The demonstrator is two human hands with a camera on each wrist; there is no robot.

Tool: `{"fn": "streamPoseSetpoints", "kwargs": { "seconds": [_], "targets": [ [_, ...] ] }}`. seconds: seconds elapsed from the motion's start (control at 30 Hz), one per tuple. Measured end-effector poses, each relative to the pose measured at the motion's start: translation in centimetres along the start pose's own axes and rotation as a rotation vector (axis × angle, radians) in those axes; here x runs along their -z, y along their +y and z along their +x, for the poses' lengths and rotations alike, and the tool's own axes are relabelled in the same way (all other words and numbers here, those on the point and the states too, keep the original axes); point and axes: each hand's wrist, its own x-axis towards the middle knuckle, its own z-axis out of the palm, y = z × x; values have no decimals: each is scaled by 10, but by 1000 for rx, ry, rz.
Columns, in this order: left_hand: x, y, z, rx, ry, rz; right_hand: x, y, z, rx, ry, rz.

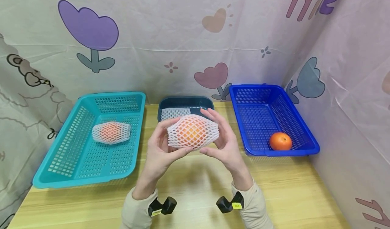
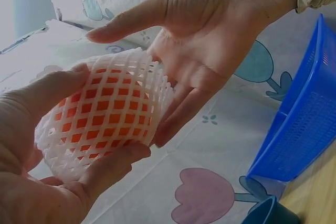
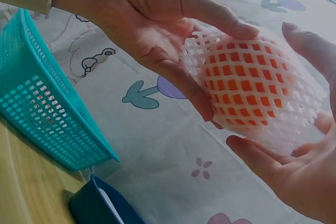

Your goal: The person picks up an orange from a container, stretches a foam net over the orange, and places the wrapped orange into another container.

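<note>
As the left hand [image 1: 160,151] is grasping a net-sleeved orange [image 1: 193,131] above the counter [image 1: 195,191], fingers curling round it, the right hand [image 1: 224,147] is framing its right end with relaxed, unclosed fingers. Farther off, a bare orange [image 1: 280,141] is sitting in a blue basket [image 1: 254,120], a second netted orange [image 1: 111,133] in a turquoise basket [image 1: 94,159]; a dark tray [image 1: 195,102] behind is holding white netting [image 1: 174,113].

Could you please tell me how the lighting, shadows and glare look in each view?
Head view: a pale glare patch on the table, with soft-edged shadows below the netted fruit; left wrist view: upper-left corner washed out, the rest rather dim; right wrist view: upper-right corner overbright, though the fruit's netting is readable.
</note>
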Motion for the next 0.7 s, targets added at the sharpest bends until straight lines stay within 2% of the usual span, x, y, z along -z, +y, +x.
{"fn": "streamPoseSetpoints", "kwargs": {
  "seconds": [0.33,0.53,0.7],
  "targets": [
    [1,-2,0,-55,-44,-65,-2,0,-2,-112,25,9],
    [2,-3,1,-79,-51,-78,-2,0,-1,-101,35,0],
    [2,-1,1,-53,-65,-64,-1,1,-2,-75,35,-21]
  ]
}}
